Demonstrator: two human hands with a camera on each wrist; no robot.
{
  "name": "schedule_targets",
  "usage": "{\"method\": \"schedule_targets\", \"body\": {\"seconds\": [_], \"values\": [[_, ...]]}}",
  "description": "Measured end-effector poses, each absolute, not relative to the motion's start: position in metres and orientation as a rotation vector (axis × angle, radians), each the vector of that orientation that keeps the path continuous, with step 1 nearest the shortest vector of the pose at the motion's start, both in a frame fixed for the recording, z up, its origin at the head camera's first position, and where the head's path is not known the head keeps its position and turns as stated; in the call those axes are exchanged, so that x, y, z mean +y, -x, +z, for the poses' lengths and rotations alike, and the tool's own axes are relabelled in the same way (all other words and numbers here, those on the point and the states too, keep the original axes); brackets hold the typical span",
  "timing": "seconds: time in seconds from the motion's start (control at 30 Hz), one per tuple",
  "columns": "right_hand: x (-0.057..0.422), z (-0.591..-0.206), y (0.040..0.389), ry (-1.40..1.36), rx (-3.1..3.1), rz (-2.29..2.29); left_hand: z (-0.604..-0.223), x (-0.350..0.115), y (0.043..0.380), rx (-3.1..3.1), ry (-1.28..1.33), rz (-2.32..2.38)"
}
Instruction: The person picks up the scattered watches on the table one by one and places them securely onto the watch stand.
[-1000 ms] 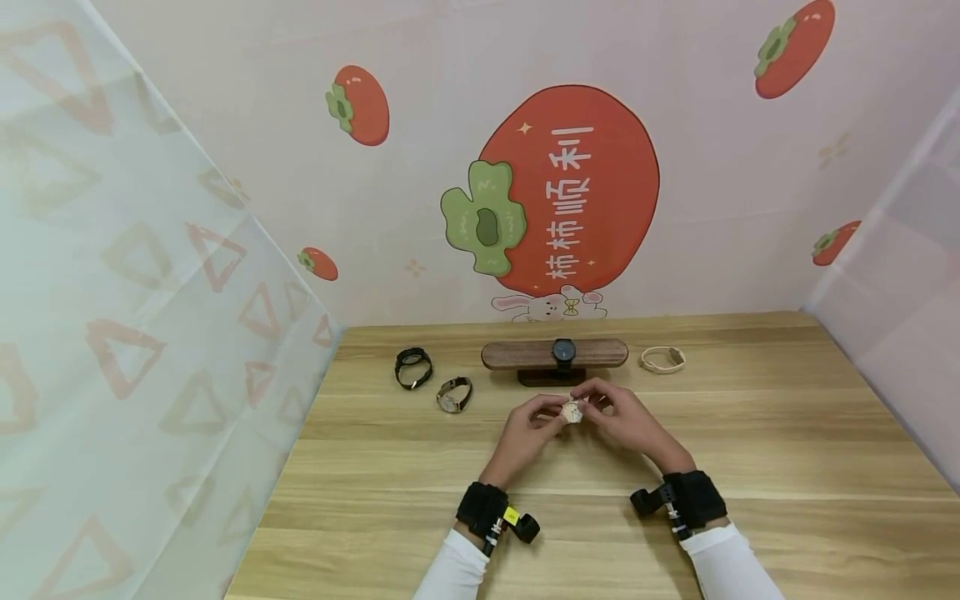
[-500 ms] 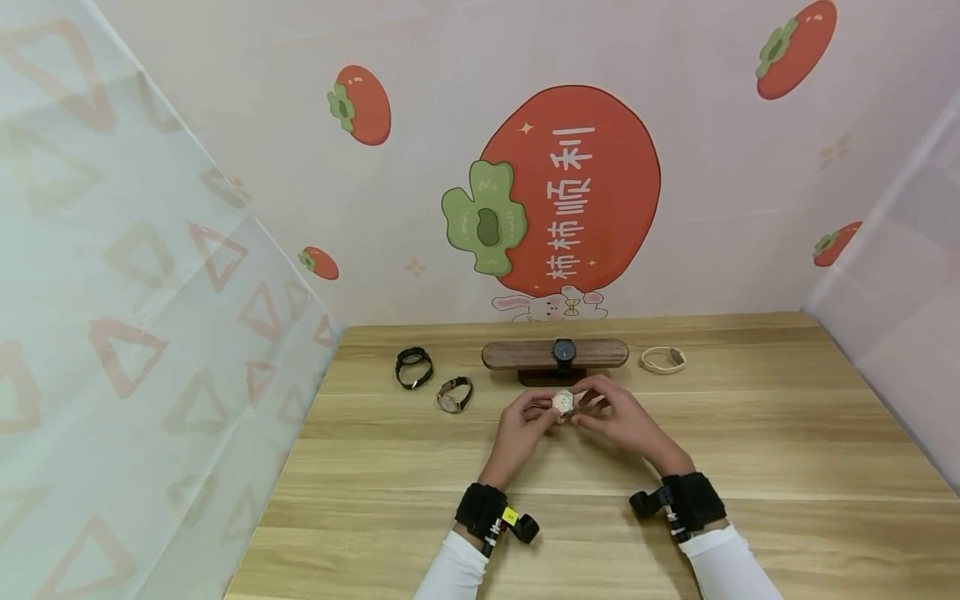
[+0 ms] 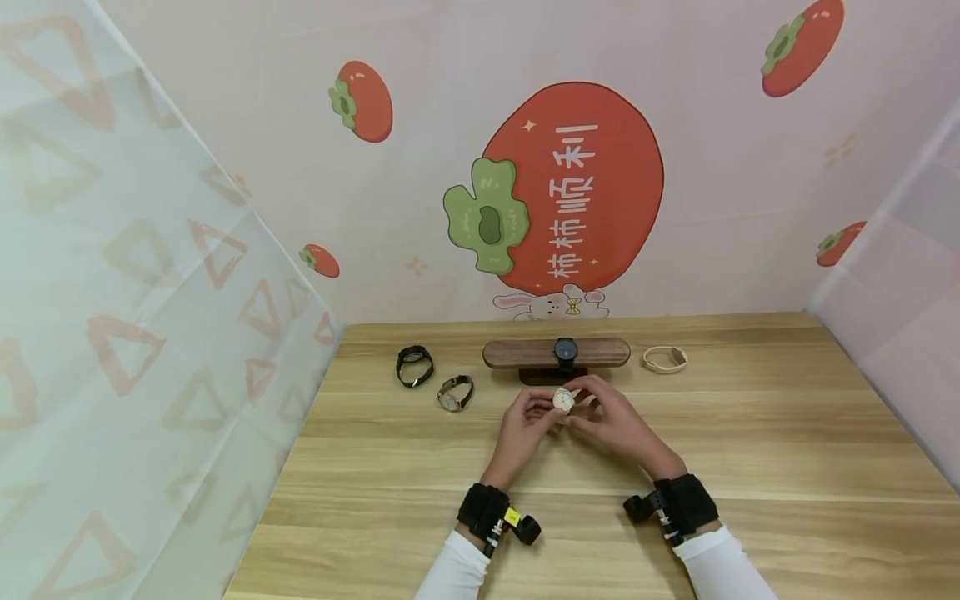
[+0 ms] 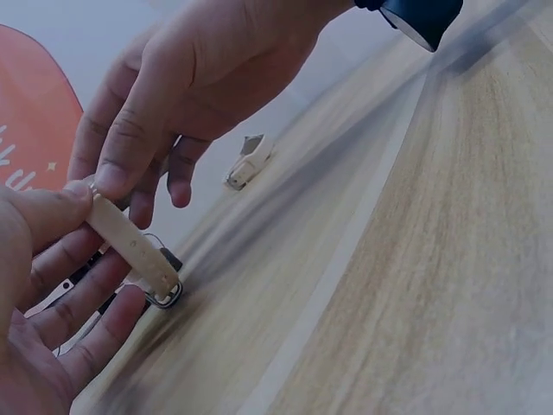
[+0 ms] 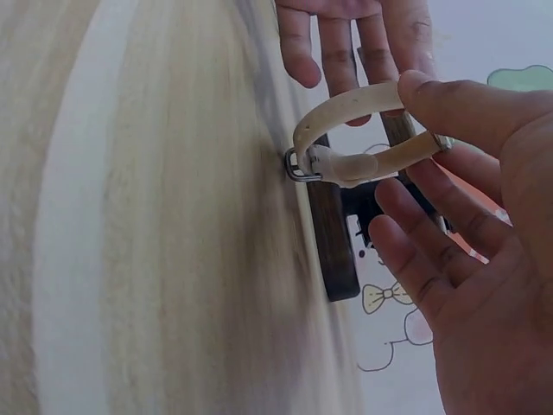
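The left hand and right hand are pinching the pale watch between their fingers, over the bench on the stand's near side. They are apparently adjusting its strap; the next move is probably requiring a steady pinch.

A pale pink wall with printed red persimmons backs a light wood-grain table. A whitish triangle-patterned wall stands at left.

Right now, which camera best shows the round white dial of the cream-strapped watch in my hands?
The head view: the round white dial faces it, though small. Both wrist views show the cream strap and silver metal buckle, not the dial's face.
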State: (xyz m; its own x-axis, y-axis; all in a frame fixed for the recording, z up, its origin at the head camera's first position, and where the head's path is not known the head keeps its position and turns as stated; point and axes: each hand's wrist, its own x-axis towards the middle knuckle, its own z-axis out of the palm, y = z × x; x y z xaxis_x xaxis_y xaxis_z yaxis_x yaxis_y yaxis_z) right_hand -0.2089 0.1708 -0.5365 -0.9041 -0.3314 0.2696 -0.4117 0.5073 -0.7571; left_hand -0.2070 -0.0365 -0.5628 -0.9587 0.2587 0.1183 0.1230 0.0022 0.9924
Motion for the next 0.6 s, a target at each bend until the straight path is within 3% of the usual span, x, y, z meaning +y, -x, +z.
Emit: {"method": "schedule_targets", "body": {"seconds": [0.4,0.6], "values": [[0.1689,-0.5331,0.2073,-0.613,-2.635,1.332,-0.5576,-0.0416,0.2060,2.258,-0.445,2.039],[0.1705,-0.5331,0.2065,-0.631,-2.622,1.342,-0.5577,-0.0454,0.2093,2.287,-0.601,1.999]]}}
